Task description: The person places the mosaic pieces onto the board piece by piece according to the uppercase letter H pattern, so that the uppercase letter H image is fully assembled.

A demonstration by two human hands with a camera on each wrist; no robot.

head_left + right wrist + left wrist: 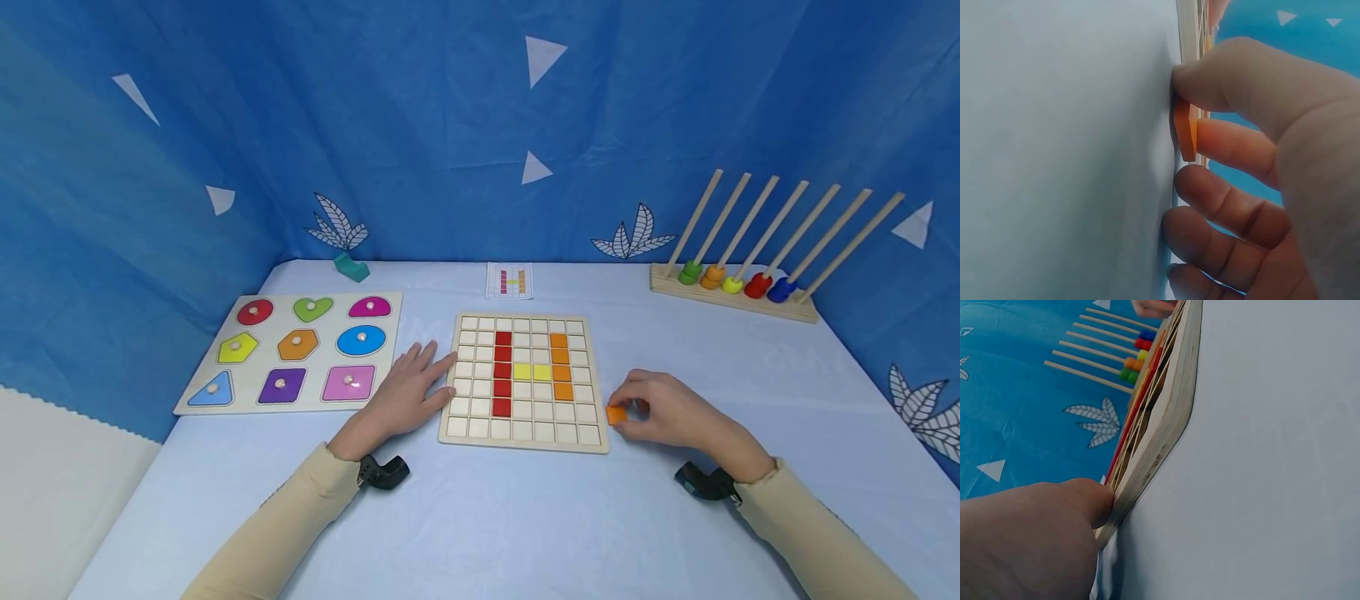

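Observation:
A wooden grid board (522, 429) lies flat in the middle of the table. Set in its squares are a column of red tiles (502, 375), two yellow tiles (532, 372) and a column of orange tiles (560, 367). My left hand (408, 387) rests at the board's left edge with fingers spread; in the left wrist view its thumb (1091, 503) touches the board's side. Just off the board's right edge, my right hand (660, 408) pinches a loose orange tile (1186, 128) between thumb and fingers, low by the tablecloth. The other fingers of that hand are loosely bent.
Behind the board lies a small card (509, 281) printed with a coloured grid pattern. A knobbed shape puzzle (315, 394) is at the left, a teal block (351, 267) behind it. A bead rack with upright pegs (738, 302) stands at the back right, against the blue cloth.

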